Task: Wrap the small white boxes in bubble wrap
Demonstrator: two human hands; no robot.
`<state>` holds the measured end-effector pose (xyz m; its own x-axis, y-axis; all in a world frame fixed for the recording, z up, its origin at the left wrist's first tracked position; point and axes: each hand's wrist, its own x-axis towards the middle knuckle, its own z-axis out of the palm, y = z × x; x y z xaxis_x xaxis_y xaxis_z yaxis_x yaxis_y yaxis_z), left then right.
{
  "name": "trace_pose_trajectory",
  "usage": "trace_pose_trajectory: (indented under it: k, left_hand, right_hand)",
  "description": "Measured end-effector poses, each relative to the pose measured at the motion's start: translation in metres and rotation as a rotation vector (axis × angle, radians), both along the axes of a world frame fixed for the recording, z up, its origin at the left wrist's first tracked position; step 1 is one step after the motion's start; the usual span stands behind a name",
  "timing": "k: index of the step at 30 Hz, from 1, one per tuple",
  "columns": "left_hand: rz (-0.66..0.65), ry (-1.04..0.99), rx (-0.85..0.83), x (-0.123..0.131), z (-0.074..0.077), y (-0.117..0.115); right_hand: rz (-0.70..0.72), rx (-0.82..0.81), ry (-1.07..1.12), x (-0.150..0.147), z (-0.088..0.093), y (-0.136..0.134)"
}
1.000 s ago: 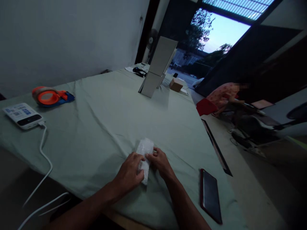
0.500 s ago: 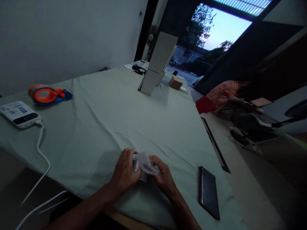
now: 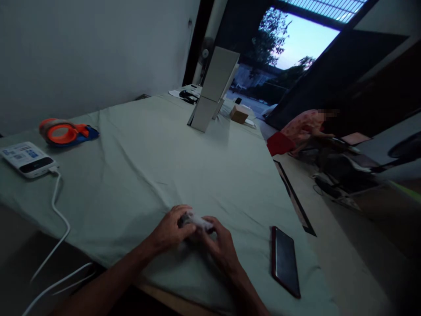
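Observation:
My left hand (image 3: 169,228) and my right hand (image 3: 219,245) meet near the front edge of a table under a pale green cloth (image 3: 171,149). Both hands close around a small white bubble-wrap bundle (image 3: 199,221), of which only a crumpled strip shows between the fingers. The bundle rests low on the cloth. What it wraps is hidden.
A dark phone (image 3: 284,260) lies to the right of my hands. At the far left sit a white power bank (image 3: 28,159) with a white cable (image 3: 59,210) and an orange tape dispenser (image 3: 64,131). Folded cardboard (image 3: 213,90) stands at the back. A person (image 3: 307,125) crouches on the floor right.
The bubble wrap, first spread out long between my hands, has been folded and squeezed into a small bundle. Both hands closed tighter over it and pressed it down.

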<state>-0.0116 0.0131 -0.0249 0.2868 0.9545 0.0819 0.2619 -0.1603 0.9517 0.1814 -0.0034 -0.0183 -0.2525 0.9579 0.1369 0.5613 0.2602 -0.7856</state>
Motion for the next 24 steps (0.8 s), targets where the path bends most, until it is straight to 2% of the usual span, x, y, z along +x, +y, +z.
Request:
trace_pose_trajectory:
  k: [2,4,10,16,19,24]
  left_hand:
    - [-0.076,-0.041,-0.1,-0.005,0.004,-0.001]
    - [-0.123,-0.071,-0.158,-0.006,0.008,-0.003]
    - [-0.07,-0.085,-0.233,0.003,0.009,-0.005]
    - [-0.062,-0.086,-0.307,0.012,0.014,0.001]
    - [-0.075,-0.115,-0.357,0.012,0.014,0.002]
    - [-0.102,-0.189,-0.343,0.012,0.009,0.001]
  right_hand:
    - [-0.056,-0.223,0.112,-0.002,0.004,0.005]
    - [-0.074,-0.317,0.144,-0.004,0.007,0.008]
    - [-0.131,-0.215,-0.053,-0.003,0.011,0.009]
    - [-0.08,-0.262,0.02,0.001,0.011,0.006]
    - [-0.09,-0.254,0.041,0.001,0.011,0.007]
    - [-0.138,-0.253,0.191,0.0,0.012,0.014]
